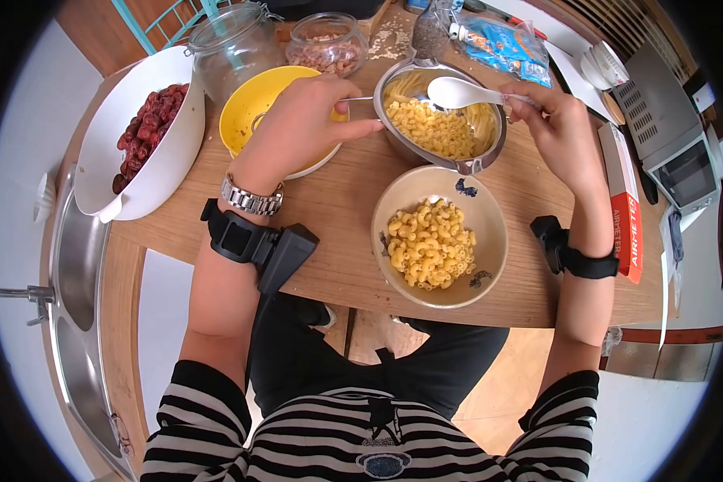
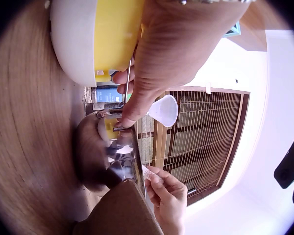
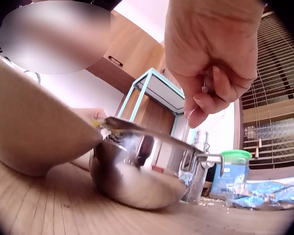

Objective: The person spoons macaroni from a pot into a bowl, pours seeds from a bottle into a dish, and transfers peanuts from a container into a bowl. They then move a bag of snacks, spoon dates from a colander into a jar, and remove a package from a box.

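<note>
A steel bowl [image 1: 490, 149] with wire side handles stands on the table and holds macaroni [image 1: 434, 124]. My left hand [image 1: 317, 116] grips its thin metal handle [image 1: 360, 99] on the left, the thumb at the rim. Between the thumb and fingers of my right hand [image 1: 554, 132] is the handle of a white spoon [image 1: 451, 93]. The spoon's head is over the steel bowl. In the left wrist view the spoon [image 2: 165, 110] shows above the rim. A beige bowl [image 1: 386, 269], nearer my body, has more macaroni [image 1: 430, 245] in it.
Under my left wrist is a yellow colander [image 1: 241, 100]. A white basin [image 1: 157, 185] of dark red dried fruit [image 1: 153, 124] stands far left, beside the sink [image 1: 80, 305]. Glass jars [image 1: 327, 52] line the back. Blue packets [image 1: 502, 48] and an orange-white box [image 1: 628, 233] lie right.
</note>
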Demonstrator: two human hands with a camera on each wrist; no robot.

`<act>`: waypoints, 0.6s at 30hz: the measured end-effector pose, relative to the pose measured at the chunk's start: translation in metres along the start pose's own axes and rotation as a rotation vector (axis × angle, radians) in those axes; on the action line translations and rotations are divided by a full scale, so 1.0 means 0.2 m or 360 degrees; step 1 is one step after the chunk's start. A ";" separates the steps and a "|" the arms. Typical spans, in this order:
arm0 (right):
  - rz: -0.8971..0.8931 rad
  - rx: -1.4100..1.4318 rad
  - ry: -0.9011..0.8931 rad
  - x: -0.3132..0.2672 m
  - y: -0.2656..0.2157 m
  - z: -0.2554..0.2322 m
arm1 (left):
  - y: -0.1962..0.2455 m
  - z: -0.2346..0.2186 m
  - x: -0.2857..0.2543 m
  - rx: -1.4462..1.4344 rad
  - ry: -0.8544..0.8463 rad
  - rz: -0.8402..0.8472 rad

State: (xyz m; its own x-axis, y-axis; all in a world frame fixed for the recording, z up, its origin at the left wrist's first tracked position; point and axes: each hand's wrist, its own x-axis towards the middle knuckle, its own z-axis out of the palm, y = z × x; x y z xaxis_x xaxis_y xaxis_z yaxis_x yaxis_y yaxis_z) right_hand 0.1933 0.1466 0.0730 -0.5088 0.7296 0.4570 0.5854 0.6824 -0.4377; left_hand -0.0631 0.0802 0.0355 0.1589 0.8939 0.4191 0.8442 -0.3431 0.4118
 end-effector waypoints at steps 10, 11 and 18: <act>0.0310 0.0694 -0.0409 0.01 0.05 0.04 | -0.03 0.02 0.00 0.0021 0.0093 0.0134; 0.0429 0.0848 -0.0468 0.01 0.05 0.04 | -0.03 0.02 0.00 0.0026 0.0092 0.0131; 0.0788 0.1344 -0.0537 0.01 0.10 0.01 | -0.03 0.02 0.00 -0.0029 0.0103 0.0118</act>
State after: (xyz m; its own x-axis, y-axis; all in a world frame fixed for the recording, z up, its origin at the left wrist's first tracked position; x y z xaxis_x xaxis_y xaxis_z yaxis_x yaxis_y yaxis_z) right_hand 0.2021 0.1622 0.0633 -0.5584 0.8228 -0.1060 0.2098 0.0164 -0.9776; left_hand -0.0656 0.0830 0.0294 0.1867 0.8455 0.5003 0.8216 -0.4136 0.3923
